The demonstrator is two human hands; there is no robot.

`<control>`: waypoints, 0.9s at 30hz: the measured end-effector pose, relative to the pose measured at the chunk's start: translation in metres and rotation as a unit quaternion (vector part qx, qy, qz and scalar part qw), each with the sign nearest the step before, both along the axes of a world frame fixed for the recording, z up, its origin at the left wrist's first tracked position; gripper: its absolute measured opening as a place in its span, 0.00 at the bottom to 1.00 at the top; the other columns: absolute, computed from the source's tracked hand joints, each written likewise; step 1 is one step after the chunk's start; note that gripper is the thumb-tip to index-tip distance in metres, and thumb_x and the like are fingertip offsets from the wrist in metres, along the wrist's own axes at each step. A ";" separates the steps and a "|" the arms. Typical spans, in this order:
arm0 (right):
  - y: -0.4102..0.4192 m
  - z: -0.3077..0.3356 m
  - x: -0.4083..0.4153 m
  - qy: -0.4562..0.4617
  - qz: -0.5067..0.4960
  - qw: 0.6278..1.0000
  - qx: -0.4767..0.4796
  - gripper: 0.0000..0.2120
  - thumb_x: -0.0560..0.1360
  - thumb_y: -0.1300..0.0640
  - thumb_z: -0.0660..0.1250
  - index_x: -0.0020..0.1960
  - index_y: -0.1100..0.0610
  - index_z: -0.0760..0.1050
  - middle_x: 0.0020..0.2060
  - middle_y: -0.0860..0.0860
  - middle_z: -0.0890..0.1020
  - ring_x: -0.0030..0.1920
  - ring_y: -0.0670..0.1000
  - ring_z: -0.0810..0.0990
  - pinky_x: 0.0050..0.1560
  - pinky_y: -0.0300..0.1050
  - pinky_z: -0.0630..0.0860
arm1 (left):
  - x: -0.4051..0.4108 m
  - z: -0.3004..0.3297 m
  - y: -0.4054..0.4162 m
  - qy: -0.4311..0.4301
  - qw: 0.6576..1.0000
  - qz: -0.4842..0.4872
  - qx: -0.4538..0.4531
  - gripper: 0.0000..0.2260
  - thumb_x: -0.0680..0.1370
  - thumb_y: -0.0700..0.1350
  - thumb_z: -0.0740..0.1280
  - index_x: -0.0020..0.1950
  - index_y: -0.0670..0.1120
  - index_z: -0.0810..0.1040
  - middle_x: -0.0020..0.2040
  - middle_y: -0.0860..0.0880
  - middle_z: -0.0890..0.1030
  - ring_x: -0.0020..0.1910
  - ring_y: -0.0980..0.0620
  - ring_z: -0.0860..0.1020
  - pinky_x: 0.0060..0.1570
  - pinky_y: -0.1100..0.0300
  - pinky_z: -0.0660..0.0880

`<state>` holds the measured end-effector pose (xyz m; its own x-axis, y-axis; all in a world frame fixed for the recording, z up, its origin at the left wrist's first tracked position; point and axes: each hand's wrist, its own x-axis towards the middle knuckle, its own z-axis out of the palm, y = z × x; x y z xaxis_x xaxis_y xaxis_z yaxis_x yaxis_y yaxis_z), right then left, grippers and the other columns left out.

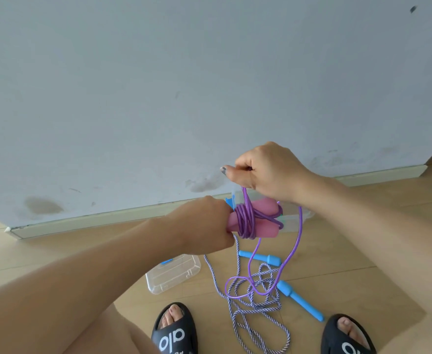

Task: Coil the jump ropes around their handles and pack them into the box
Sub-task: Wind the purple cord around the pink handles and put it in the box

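Observation:
My left hand (pixel 204 224) grips two pink handles (pixel 263 218) held side by side, with several turns of purple rope (pixel 245 221) coiled around their middle. Above them, my right hand (pixel 266 169) is closed on the same purple rope, whose free length hangs down in a loop (pixel 299 241) to the floor. A second jump rope lies on the floor below: two blue handles (pixel 299 302) and a tangled white-and-purple braided cord (pixel 255 310). The clear plastic box (pixel 294 215) with a blue latch sits behind the pink handles, mostly hidden.
A clear plastic lid (pixel 174 274) lies on the wooden floor to the left. My feet in black slides (pixel 176 330) stand at the bottom. A pale wall with a skirting board (pixel 107 218) runs close behind.

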<state>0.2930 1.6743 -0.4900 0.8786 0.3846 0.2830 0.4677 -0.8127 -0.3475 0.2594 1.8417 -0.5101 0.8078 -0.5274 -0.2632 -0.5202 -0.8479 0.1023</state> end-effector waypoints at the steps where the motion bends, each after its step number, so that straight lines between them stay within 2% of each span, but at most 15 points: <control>1: -0.001 -0.002 0.003 0.031 0.007 0.999 0.016 0.29 0.79 0.40 0.62 0.29 0.58 0.59 0.21 0.51 0.61 0.27 0.51 0.58 0.31 0.46 0.60 | -0.003 0.002 -0.002 0.006 1.000 -0.012 -0.006 0.07 0.72 0.47 0.65 0.37 0.46 0.70 0.30 0.49 0.72 0.31 0.46 0.72 0.28 0.58 0.67; 4: 0.001 -0.010 0.006 0.129 0.032 0.989 0.060 0.30 0.79 0.40 0.62 0.28 0.56 0.55 0.22 0.49 0.56 0.27 0.49 0.55 0.30 0.46 0.56 | -0.011 0.009 -0.005 0.022 0.998 -0.051 -0.031 0.09 0.72 0.47 0.65 0.35 0.49 0.66 0.29 0.50 0.71 0.32 0.47 0.72 0.32 0.57 0.69; 7: 0.004 -0.018 0.005 0.244 0.020 0.958 0.152 0.30 0.78 0.38 0.63 0.26 0.55 0.58 0.22 0.49 0.58 0.25 0.49 0.57 0.29 0.41 0.57 | -0.017 0.021 -0.005 0.018 0.994 -0.064 -0.081 0.12 0.72 0.47 0.66 0.33 0.51 0.65 0.27 0.51 0.69 0.28 0.52 0.68 0.29 0.57 0.65; 10: 0.009 -0.037 0.002 0.366 -0.015 0.878 0.306 0.28 0.81 0.46 0.62 0.26 0.55 0.61 0.19 0.46 0.62 0.22 0.46 0.62 0.29 0.35 0.65 | -0.024 0.037 -0.006 0.025 0.974 -0.035 -0.221 0.18 0.70 0.43 0.69 0.28 0.53 0.62 0.23 0.54 0.67 0.25 0.55 0.65 0.29 0.61 0.62; 12: 0.010 -0.057 -0.002 0.388 -0.058 0.862 0.320 0.25 0.82 0.51 0.63 0.27 0.54 0.64 0.19 0.45 0.65 0.20 0.45 0.64 0.30 0.38 0.67 | -0.023 0.045 -0.005 0.041 0.944 0.024 -0.325 0.19 0.68 0.44 0.71 0.27 0.51 0.61 0.23 0.54 0.63 0.25 0.54 0.60 0.28 0.62 0.60; 13: 0.011 -0.063 -0.005 0.397 -0.087 0.863 0.301 0.22 0.81 0.53 0.62 0.29 0.54 0.66 0.19 0.45 0.67 0.21 0.45 0.65 0.30 0.41 0.66 | -0.020 0.048 -0.003 0.061 0.932 0.060 -0.353 0.17 0.66 0.46 0.70 0.27 0.49 0.61 0.24 0.54 0.62 0.27 0.53 0.59 0.28 0.61 0.59; 15: 0.015 -0.065 -0.014 0.406 -0.130 0.866 0.262 0.20 0.83 0.58 0.57 0.32 0.55 0.66 0.23 0.49 0.68 0.21 0.45 0.65 0.27 0.40 0.63 | -0.012 0.048 0.009 0.114 0.914 0.121 -0.371 0.13 0.64 0.47 0.68 0.29 0.47 0.64 0.26 0.55 0.63 0.28 0.51 0.60 0.29 0.59 0.59; 18: 0.017 -0.060 -0.022 0.385 -0.132 0.874 0.266 0.18 0.76 0.50 0.57 0.30 0.55 0.61 0.22 0.50 0.63 0.16 0.44 0.58 0.18 0.34 0.56 | -0.005 0.044 0.029 0.204 0.891 0.172 -0.368 0.07 0.66 0.43 0.69 0.32 0.45 0.71 0.26 0.51 0.69 0.24 0.51 0.62 0.25 0.63 0.60; 20: 0.013 -0.059 -0.027 0.372 -0.143 0.876 0.270 0.21 0.77 0.47 0.56 0.29 0.55 0.60 0.19 0.47 0.61 0.18 0.47 0.57 0.19 0.35 0.57 | -0.002 0.039 0.034 0.239 0.879 0.188 -0.367 0.08 0.71 0.39 0.70 0.35 0.43 0.72 0.28 0.49 0.70 0.24 0.52 0.62 0.24 0.65 0.58; 22: 0.015 -0.063 -0.033 0.337 -0.140 0.903 0.226 0.26 0.83 0.47 0.52 0.28 0.55 0.62 0.18 0.46 0.63 0.22 0.50 0.62 0.26 0.40 0.63 | 0.003 0.034 0.036 0.248 0.870 0.205 -0.375 0.08 0.74 0.37 0.68 0.38 0.43 0.72 0.30 0.48 0.70 0.25 0.52 0.63 0.25 0.64 0.59; 25: 0.025 -0.062 -0.051 0.293 -0.111 0.932 0.180 0.25 0.84 0.49 0.50 0.30 0.55 0.65 0.22 0.49 0.70 0.30 0.54 0.70 0.40 0.49 0.72 | 0.016 0.023 0.040 0.182 0.903 0.214 -0.326 0.04 0.76 0.40 0.68 0.42 0.41 0.75 0.31 0.48 0.72 0.28 0.51 0.68 0.26 0.63 0.65; 27: 0.026 -0.060 -0.063 0.258 -0.082 0.958 0.099 0.23 0.85 0.49 0.50 0.32 0.53 0.63 0.23 0.50 0.70 0.32 0.57 0.70 0.41 0.52 0.72 | 0.025 0.016 0.044 0.145 0.930 0.211 -0.264 0.07 0.76 0.42 0.69 0.45 0.38 0.76 0.33 0.48 0.73 0.31 0.49 0.70 0.30 0.61 0.68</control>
<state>0.2296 1.7001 -0.5495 0.9651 0.2133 -0.1521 0.0639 -0.7546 -0.6531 0.2844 1.8857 -0.4943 0.9076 -0.2966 -0.2971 -0.0371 -0.7616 0.6470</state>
